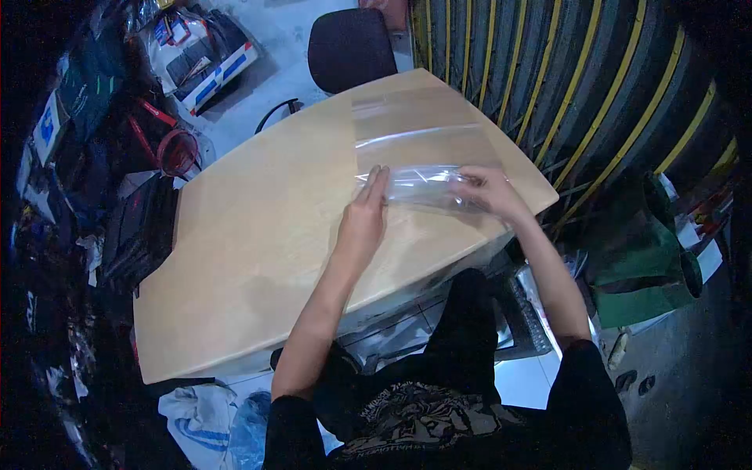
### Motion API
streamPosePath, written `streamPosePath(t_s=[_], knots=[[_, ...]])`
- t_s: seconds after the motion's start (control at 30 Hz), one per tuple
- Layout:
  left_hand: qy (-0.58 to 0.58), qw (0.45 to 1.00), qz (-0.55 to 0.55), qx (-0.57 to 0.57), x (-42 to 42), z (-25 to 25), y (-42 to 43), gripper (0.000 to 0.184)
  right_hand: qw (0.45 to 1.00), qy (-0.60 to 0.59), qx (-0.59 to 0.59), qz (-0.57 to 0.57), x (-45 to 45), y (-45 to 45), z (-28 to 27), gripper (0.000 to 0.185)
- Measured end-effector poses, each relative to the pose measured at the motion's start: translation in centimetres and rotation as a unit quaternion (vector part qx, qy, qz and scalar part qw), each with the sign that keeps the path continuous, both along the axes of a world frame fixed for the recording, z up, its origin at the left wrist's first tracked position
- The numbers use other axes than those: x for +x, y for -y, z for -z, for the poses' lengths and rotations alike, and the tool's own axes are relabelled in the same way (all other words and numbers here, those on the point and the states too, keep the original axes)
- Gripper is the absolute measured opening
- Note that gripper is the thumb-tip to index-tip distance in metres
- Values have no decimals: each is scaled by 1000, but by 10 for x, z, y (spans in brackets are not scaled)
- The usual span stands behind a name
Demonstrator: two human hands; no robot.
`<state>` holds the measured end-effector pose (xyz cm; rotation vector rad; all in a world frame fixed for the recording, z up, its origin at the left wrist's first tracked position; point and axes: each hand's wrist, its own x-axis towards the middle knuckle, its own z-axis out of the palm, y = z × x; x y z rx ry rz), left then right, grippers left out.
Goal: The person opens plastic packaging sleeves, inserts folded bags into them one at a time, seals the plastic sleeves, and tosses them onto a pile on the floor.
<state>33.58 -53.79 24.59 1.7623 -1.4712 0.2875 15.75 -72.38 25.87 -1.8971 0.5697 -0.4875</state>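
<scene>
A clear plastic sheet (pixel 423 145) lies over the right part of the light wooden table (pixel 258 211), its near part rolled or folded into a shiny band. My left hand (pixel 368 204) rests at the left end of that band, fingers stretched out and lying flat on it. At the band's right end is my right hand (pixel 489 192), its fingers bent round the plastic and slightly blurred.
A dark chair (pixel 352 50) stands beyond the table's far edge. Yellow-edged dark slats (pixel 548 70) line the right. A green bag (pixel 642 258) is at the lower right, and a black stack (pixel 141 231) at the left edge.
</scene>
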Motion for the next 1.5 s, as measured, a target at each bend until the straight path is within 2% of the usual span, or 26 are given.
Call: streamPosePath(t_s=[0.03, 0.1, 0.13, 0.2, 0.23, 0.3, 0.37, 0.4, 0.47, 0.53, 0.57, 0.6, 0.63, 0.7, 0.73, 0.87, 0.97, 1.03, 1.07, 1.1, 1.2, 1.27, 1.3, 1.33, 1.4, 1.5], knots=[[23, 999, 4, 37, 0, 5, -2, 48, 994, -6, 103, 19, -1, 10, -4, 22], [70, 992, 13, 109, -3, 8, -6, 45, 984, 28, 139, 109, 1, 37, -13, 25], [156, 982, 55, 92, -2, 13, -5, 39, 975, 46, 155, 154, 6, 52, -19, 26], [194, 967, 64, 153, -8, 12, -4, 33, 942, 201, 230, 138, 11, 78, -46, 24], [215, 957, 67, 181, -10, 8, 0, 30, 946, 230, 171, 150, 18, 95, -59, 26], [126, 953, 68, 266, -20, -32, 5, 23, 949, 189, -128, 217, 27, 93, -102, 25], [19, 954, 73, 290, -17, -72, 24, 25, 946, 190, -236, 118, 35, 80, -124, 25], [-107, 948, 80, 288, -4, -85, 47, 32, 935, 189, -292, 66, 39, 71, -132, 24], [-107, 975, 14, 197, 26, -67, 100, 36, 920, 166, -356, 6, 32, 40, -132, 20], [-75, 993, 5, 90, 71, -32, 163, 39, 878, 97, -468, -36, 8, -2, -134, 21], [-38, 999, 27, 28, 102, -17, 201, 40, 883, 118, -449, -75, -2, -17, -124, 20], [-7, 1000, 23, -4, 126, -6, 232, 41, 856, 123, -486, -128, -16, -32, -117, 21], [26, 999, 18, -36, 150, 5, 264, 41, 883, 17, -427, -192, -39, -49, -120, 25], [80, 995, -43, -37, 173, 0, 299, 41, 894, 56, -337, -291, -57, -66, -120, 31], [-58, 990, -51, 117, 175, -10, 309, 43, 883, 22, -334, -330, -59, -70, -126, 31], [-349, 928, 99, 88, 178, -21, 314, 36, 910, -18, -311, -274, -58, -67, -127, 27], [-615, 757, 216, 42, 178, -67, 272, 31, 933, 22, -249, -259, -40, -61, -119, 25], [-602, 767, 213, 62, 210, -80, 246, 32, 936, 62, -198, -285, -19, -65, -117, 24], [-549, 810, 197, 69, 229, -92, 221, 33, 926, 103, -232, -279, -5, -72, -112, 16], [-535, 823, 184, 57, 245, -97, 193, 32, 916, 120, -254, -287, 10, -79, -108, 16], [-449, 891, 44, 55, 322, -58, 106, 32, 887, 156, -311, -303, 51, -106, -92, 16], [-178, 971, -100, 122, 361, -11, 15, 31, 871, 169, -350, -301, 80, -126, -74, 15], [-47, 974, -164, 149, 373, 11, -30, 31, 869, 174, -358, -294, 92, -134, -63, 15], [18, 973, -180, 141, 374, 25, -74, 31, 864, 182, -372, -288, 103, -142, -51, 15], [57, 992, -104, 39, 357, 41, -147, 30, 868, 189, -371, -270, 119, -159, -30, 13], [-33, 967, -182, 174, 301, 16, -233, 31, 857, 180, -418, -243, 133, -182, -14, 13]])
